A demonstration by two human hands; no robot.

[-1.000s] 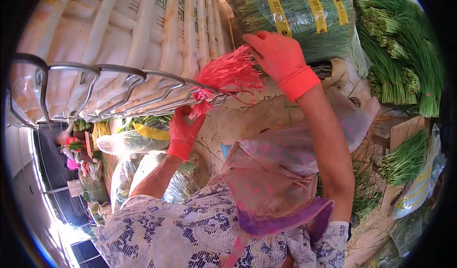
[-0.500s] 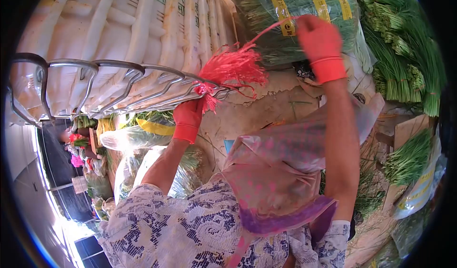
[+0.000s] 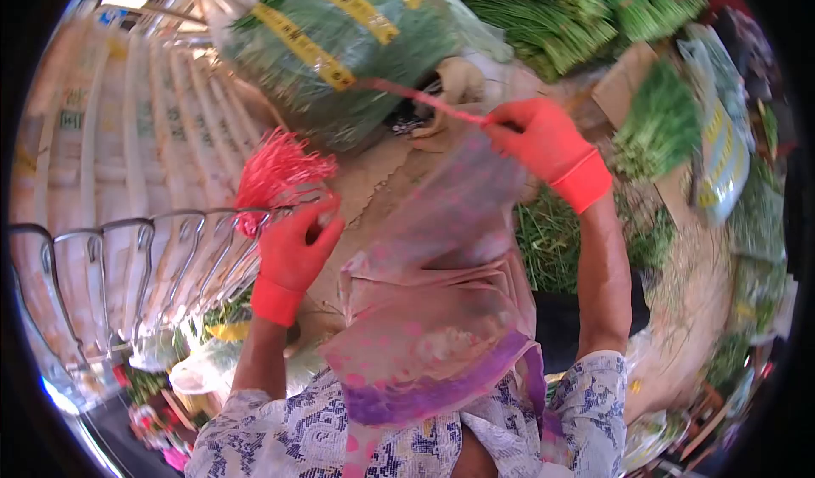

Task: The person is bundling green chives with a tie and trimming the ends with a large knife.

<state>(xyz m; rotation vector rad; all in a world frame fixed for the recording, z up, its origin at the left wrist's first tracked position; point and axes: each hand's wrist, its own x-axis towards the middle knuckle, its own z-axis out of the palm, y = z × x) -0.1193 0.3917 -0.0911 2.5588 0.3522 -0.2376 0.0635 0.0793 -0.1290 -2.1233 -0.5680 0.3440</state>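
Observation:
Between the thumb and fingers of my right hand (image 3: 539, 143), in a red glove, is one end of a red plastic string (image 3: 433, 102). The string trails out to the left, its far end blurred over the wrapped greens. My left hand (image 3: 297, 249), gloved in the same red, is beside a tuft of shredded red strings (image 3: 284, 172) at the end of a wire rack. Its thumb stands apart from the fingers, and nothing shows in them. An apron (image 3: 433, 308) with pink dots and a purple band hangs below both hands.
Pale plastic crates (image 3: 127, 138) stand behind the wire rack (image 3: 123, 232) at left. A large film-wrapped bale of greens (image 3: 340, 45) with yellow tape lies ahead. Bundled green stalks (image 3: 543, 11) are at the upper right, with another bundle (image 3: 658, 121) below. Loose green leaves (image 3: 552, 240) litter the floor.
My right hand has drawn the string away from the red tuft and come lower and nearer. My left hand has let go of the tuft. The view has turned rightward.

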